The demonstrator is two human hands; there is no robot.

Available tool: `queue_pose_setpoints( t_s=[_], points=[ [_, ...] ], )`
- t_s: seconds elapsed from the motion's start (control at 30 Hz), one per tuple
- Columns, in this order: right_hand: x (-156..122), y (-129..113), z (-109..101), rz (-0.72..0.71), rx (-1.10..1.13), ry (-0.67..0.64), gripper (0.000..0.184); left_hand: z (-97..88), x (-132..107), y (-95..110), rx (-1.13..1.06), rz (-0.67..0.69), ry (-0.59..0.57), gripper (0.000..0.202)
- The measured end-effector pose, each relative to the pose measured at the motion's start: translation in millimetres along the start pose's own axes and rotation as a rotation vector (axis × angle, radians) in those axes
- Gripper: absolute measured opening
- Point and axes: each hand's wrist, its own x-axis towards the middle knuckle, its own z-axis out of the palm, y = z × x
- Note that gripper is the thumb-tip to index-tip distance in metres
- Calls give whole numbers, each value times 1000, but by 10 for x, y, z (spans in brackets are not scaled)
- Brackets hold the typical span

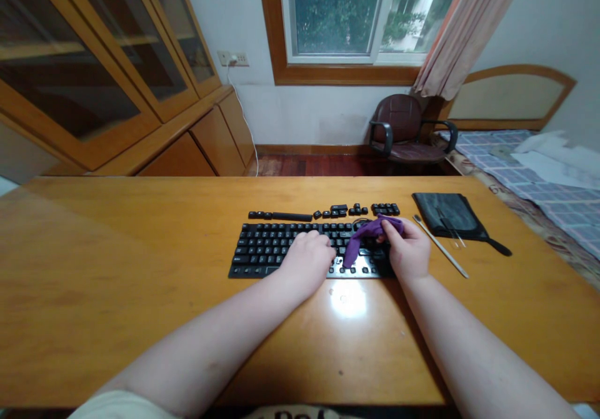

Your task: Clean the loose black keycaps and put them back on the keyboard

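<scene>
A black keyboard point(262, 244) lies flat on the wooden desk point(140, 256). Keycaps are off along part of its near edge at the right, where a pale strip shows. My left hand point(309, 257) rests on the middle of the keyboard, fingers bent down and pressed against it, their tips hidden. Thumb and fingers of my right hand point(409, 247) pinch a purple cloth point(359, 244) over the keyboard's right part. One end of the cloth hangs down onto the keys.
Removed keycaps point(338, 211) and a space bar point(292, 217) lie behind the keyboard. To the right are a thin pale stick-like tool point(443, 248) and a black pouch point(445, 214) with a thin wire tool point(452, 228) on it. A chair point(403, 128) stands beyond the desk.
</scene>
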Motion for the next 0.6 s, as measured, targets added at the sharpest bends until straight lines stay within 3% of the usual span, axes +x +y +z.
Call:
queue_pose_setpoints(
  t_s=[0.1, 0.27, 0.6],
  points=[
    [5, 9, -2, -4, -10, 4, 23, 14, -81, 178, 78, -28, -81, 17],
    [4, -3, -4, 16, 8, -4, 21, 44, -181, 388, 34, -250, -316, 55],
    [0, -22, 8, 10, -5, -18, 21, -190, -107, 197, -118, -245, -342, 39]
  ],
)
